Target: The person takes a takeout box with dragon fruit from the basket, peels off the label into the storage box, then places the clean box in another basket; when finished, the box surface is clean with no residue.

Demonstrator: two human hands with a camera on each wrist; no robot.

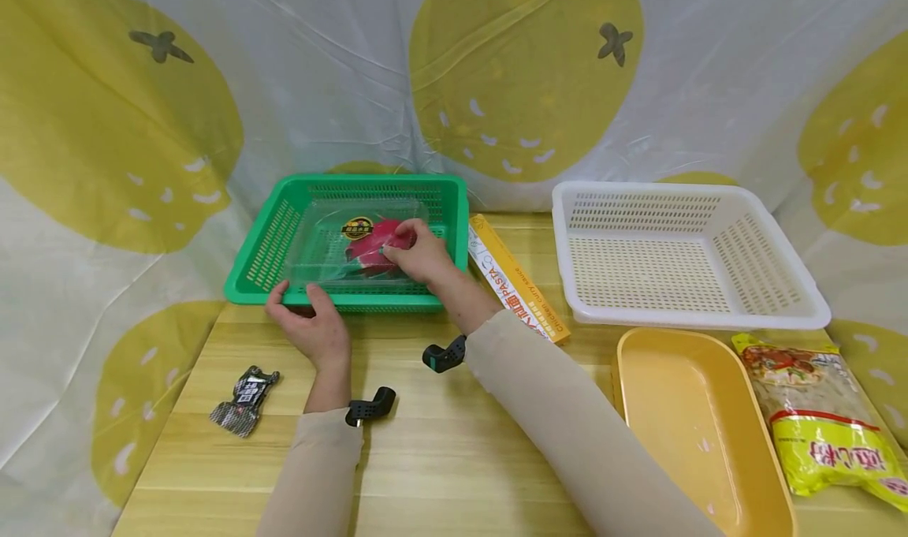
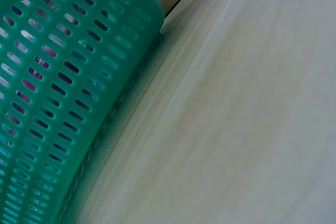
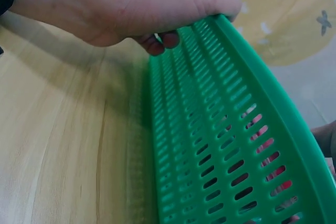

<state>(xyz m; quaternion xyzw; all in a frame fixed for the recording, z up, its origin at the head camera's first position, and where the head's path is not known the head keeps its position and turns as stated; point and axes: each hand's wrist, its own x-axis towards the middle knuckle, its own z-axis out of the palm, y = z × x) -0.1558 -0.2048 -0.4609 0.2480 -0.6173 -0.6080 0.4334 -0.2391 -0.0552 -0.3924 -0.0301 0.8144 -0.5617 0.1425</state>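
In the head view, a clear plastic box with a black and gold label sits in a green basket, a pink dragon fruit showing through it. Over the box's right side reaches my right hand, thumb and index finger apart, touching it over the fruit. My left hand grips the basket's front rim near the left corner. The right wrist view shows this left hand from the side, thumb on the rim and fingertips below. In the left wrist view only the basket's slotted wall appears, without a hand.
An orange pasta box lies right of the basket. Farther right are a white basket, a yellow tray and a noodle packet. A small dark patterned packet lies front left. A fruit-print cloth hangs behind.
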